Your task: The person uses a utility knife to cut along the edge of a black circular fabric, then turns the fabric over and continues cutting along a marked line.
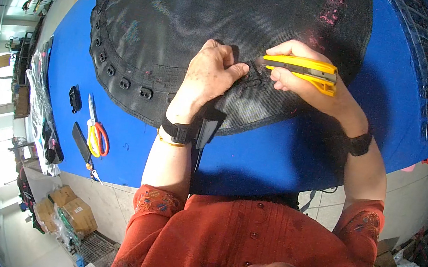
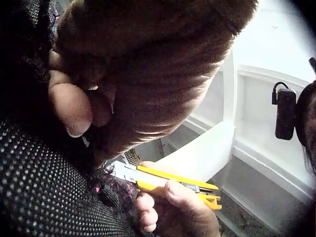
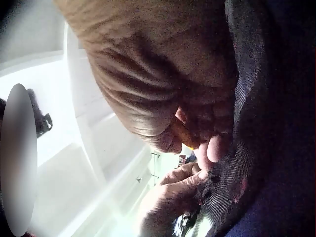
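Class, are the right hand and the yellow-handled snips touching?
Touching. The left wrist view shows the right hand gripping the yellow-handled snips, its thumb against a handle.

Black mesh [image 1: 197, 12]: woven, rough, faint sheen
Yellow snips [image 1: 301, 62]: smooth plastic handles, metal blades
Tabletop [image 1: 242, 164]: matt, probably cloth

Mesh sheet [image 1: 187, 6] on table [image 1: 252, 171] | scissors [image 1: 96, 131] before its left end | boxes [image 1: 78, 217] left, apparently on floor [image 1: 116, 199]
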Action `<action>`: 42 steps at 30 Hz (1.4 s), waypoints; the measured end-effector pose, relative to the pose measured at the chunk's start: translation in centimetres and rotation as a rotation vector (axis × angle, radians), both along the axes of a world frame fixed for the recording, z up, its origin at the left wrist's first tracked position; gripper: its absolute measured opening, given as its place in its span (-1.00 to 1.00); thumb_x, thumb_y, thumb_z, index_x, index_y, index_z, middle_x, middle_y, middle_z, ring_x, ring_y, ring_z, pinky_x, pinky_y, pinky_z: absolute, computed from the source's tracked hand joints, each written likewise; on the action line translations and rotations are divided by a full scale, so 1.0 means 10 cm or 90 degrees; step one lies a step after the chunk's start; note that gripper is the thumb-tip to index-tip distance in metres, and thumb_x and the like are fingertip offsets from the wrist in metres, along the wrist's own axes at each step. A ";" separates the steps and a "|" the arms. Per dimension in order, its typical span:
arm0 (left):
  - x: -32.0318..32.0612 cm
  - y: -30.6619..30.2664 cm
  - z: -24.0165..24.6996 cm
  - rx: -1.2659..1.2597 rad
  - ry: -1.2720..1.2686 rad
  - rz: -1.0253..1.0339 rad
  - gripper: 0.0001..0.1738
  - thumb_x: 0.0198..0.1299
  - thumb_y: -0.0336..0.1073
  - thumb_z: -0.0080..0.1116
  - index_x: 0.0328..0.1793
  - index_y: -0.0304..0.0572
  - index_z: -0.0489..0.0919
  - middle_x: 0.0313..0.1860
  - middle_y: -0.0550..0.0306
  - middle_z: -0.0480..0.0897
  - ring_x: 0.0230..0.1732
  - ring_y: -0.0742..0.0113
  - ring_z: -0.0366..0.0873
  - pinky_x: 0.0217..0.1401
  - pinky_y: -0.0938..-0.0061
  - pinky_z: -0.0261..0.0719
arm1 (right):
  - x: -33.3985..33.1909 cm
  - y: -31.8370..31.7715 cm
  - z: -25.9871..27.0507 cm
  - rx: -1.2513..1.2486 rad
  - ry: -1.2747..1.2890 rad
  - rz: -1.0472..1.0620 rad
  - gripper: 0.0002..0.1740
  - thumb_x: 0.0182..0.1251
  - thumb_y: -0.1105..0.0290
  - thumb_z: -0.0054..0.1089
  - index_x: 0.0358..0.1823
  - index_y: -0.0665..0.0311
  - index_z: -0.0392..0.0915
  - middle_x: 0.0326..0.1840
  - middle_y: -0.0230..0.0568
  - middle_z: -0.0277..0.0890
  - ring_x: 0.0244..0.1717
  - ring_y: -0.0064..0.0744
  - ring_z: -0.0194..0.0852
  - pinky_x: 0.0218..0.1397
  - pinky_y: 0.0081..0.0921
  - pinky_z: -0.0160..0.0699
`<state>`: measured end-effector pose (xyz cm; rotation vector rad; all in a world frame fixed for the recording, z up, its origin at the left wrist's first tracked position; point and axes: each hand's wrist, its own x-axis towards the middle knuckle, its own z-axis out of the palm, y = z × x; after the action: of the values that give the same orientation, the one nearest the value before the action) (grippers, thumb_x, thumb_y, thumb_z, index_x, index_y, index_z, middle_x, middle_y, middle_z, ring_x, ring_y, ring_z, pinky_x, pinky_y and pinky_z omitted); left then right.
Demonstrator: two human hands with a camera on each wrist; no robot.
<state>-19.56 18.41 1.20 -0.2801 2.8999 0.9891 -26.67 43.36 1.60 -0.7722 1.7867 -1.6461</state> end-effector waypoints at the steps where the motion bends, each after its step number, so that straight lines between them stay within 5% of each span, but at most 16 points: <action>1: 0.00 0.00 0.00 -0.003 -0.003 -0.002 -0.49 0.22 -0.04 0.63 -0.33 -0.30 0.56 -0.28 0.06 0.55 -0.46 0.30 0.59 -0.41 0.33 0.61 | 0.01 -0.01 -0.01 -0.009 -0.007 0.000 -0.67 0.59 0.41 0.28 0.29 0.30 0.57 -0.10 -0.32 0.71 -0.12 -0.60 0.71 0.04 -0.54 0.75; 11: -0.02 -0.02 0.00 0.006 -0.026 0.000 -0.50 0.25 -0.07 0.61 -0.35 -0.31 0.55 -0.30 0.06 0.54 -0.46 0.31 0.59 -0.43 0.34 0.59 | 0.02 0.00 0.00 -0.030 -0.019 0.014 -0.71 0.55 0.32 0.34 0.17 0.27 0.61 -0.19 -0.41 0.69 -0.18 -0.66 0.66 -0.04 -0.56 0.69; 29: -0.02 -0.01 0.01 -0.004 -0.034 0.004 -0.50 0.24 -0.05 0.60 -0.35 -0.29 0.55 -0.29 0.06 0.53 -0.48 0.32 0.59 -0.46 0.35 0.57 | -0.05 0.14 0.11 0.045 -0.063 0.080 -0.66 0.53 0.30 0.26 0.20 0.32 0.62 -0.20 -0.28 0.73 -0.24 -0.57 0.73 -0.14 -0.54 0.77; 42: -0.02 0.01 0.04 0.003 -0.022 0.007 -0.51 0.23 -0.05 0.60 -0.35 -0.29 0.56 -0.31 0.07 0.53 -0.45 0.32 0.57 -0.45 0.34 0.59 | -0.05 0.05 0.06 0.028 -0.085 0.011 -0.66 0.58 0.38 0.22 0.27 0.34 0.55 -0.15 -0.21 0.72 -0.23 -0.53 0.75 -0.13 -0.52 0.78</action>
<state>-19.74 18.46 1.58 -0.3103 2.8684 0.9828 -27.13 43.89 2.22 -0.6411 1.7126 -1.6023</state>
